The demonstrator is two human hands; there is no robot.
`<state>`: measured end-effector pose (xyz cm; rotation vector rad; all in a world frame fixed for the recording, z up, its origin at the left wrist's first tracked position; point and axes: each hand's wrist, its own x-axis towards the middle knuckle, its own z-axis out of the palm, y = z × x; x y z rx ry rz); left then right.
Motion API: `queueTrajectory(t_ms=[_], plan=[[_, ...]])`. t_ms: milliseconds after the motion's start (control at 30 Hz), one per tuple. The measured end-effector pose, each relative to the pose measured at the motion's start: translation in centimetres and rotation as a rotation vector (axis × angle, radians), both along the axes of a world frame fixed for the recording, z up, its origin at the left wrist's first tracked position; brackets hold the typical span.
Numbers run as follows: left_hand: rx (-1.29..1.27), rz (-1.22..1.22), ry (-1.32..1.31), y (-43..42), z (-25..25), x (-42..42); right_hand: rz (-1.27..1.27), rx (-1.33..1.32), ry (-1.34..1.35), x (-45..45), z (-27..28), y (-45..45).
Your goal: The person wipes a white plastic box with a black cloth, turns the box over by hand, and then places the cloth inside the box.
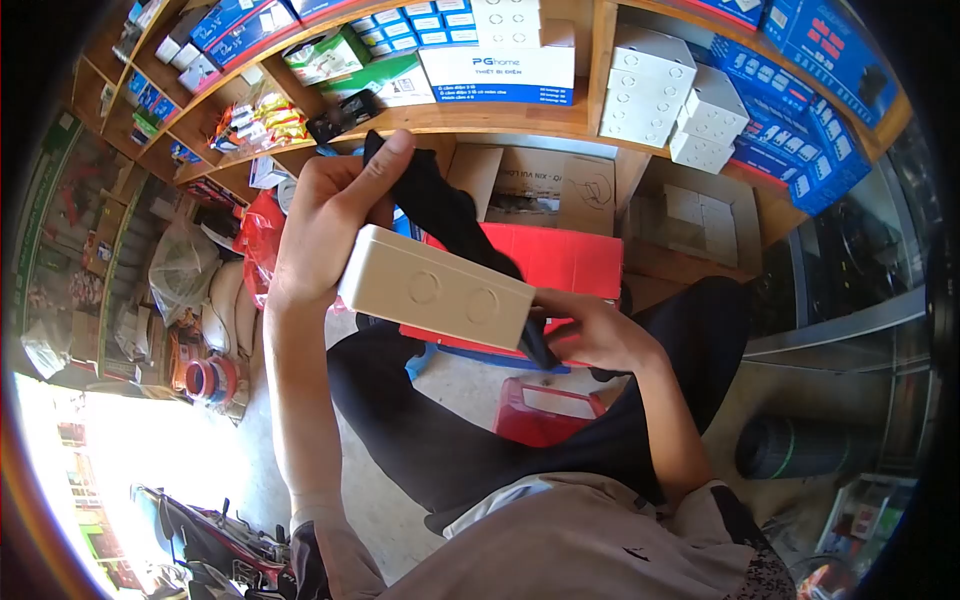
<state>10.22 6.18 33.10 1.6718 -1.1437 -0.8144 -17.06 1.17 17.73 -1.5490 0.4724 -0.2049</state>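
Pinching black cloth (437, 200) btwn thumb & fingers of L hand (340, 205). Running diag. from there, cloth part hidden behind cream box (435, 290), out again near R hand (600, 335). Seen up in mid-air over lap, tilted down to R, w/ two round marks on box's near side. Resting close against L hand at box's L end. Curled, w/ fingers at box's R end, by cloth's lower end, re R hand; can't tell if gripping either, tips hidden. Just beyond: red carton (575, 257). Down on floor (385, 495): red plastic item (535, 428). Higher up, on wooden shelf (450, 121): PGhome carton (497, 78), white boxes (648, 85).
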Motion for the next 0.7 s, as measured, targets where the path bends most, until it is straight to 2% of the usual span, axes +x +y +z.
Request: queueTrajectory(t_ms=[33,100,133,200,233,267,367,433,500,533,633,700], plan=[[-0.003,-0.022,-0.081,0.3,0.4,-0.3,0.007,-0.002,0.006,-0.6,1.9,1.1],[-0.013,-0.029,-0.137,0.6,1.0,-0.2,-0.056,-0.321,-0.008,-1.7,4.5,3.2],[0.019,-0.092,-0.152,0.7,1.2,-0.1,-0.050,-0.322,-0.005,-2.0,4.8,2.7],[0.086,-0.207,-0.097,1.2,1.1,-0.3,0.429,-0.629,-0.403,-3.1,5.2,1.6],[0.083,-0.215,-0.088,1.4,0.8,-0.8,0.426,-0.630,-0.391,-4.0,4.6,1.8],[0.117,-0.237,0.021,1.7,0.2,-1.5,0.352,-0.549,-0.416,-5.5,4.7,4.1],[0.162,-0.341,0.286,2.5,-3.3,-2.1,0.129,-0.305,-0.493,-2.4,2.3,5.7],[0.227,-0.258,0.474,3.2,-6.4,-2.2,-0.034,-0.153,-0.584,-20.9,-3.2,12.1],[0.227,-0.287,0.550,3.2,-9.6,-1.0,-0.208,0.022,-0.672,-1.0,-1.9,8.3],[0.226,-0.213,0.637,3.2,-10.3,-0.7,-0.297,0.109,-0.705,4.5,-1.8,7.3],[0.106,-0.247,0.741,1.1,-16.4,1.1,-0.545,0.337,-0.781,5.1,-3.8,5.1],[0.188,-0.351,0.622,1.2,-16.2,1.2,-0.696,0.482,-0.828,2.7,-5.7,5.8]])
